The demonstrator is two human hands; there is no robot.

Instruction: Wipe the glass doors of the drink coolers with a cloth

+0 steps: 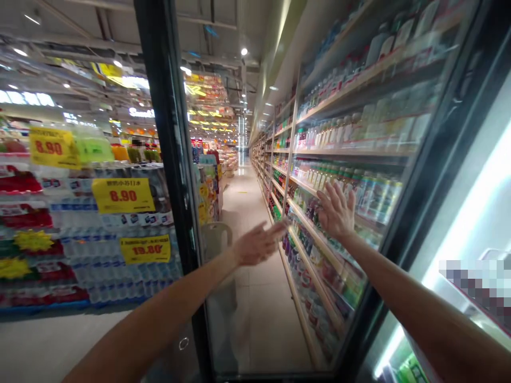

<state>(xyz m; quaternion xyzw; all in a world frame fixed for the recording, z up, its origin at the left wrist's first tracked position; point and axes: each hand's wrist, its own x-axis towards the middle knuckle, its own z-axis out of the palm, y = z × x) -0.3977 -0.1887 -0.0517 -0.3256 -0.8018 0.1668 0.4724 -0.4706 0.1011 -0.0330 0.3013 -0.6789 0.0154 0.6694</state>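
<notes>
Forearms (399, 287) extend, right hand (336, 211) splayed before a glass door (170, 133)

Place type: shop, of supermarket layout.
Price signs (123, 195): yellow panels with large red figures, reading 8.90 and 19.80, positioned on the stacked goods.
Floor display (123, 272): packs of bottles, stacked in tiers at left.
Shelving (355, 153): long multi-tier run, loaded with rows of bottles, visible within the door frame.
Glass door (165, 133): dark-framed, adjoining a brightly lit cabinet (459, 207).
Aisle (267, 319): pale floor, extending alongside the shelving.
Ceiling (215, 13): exposed beams, multiple lamps.
</notes>
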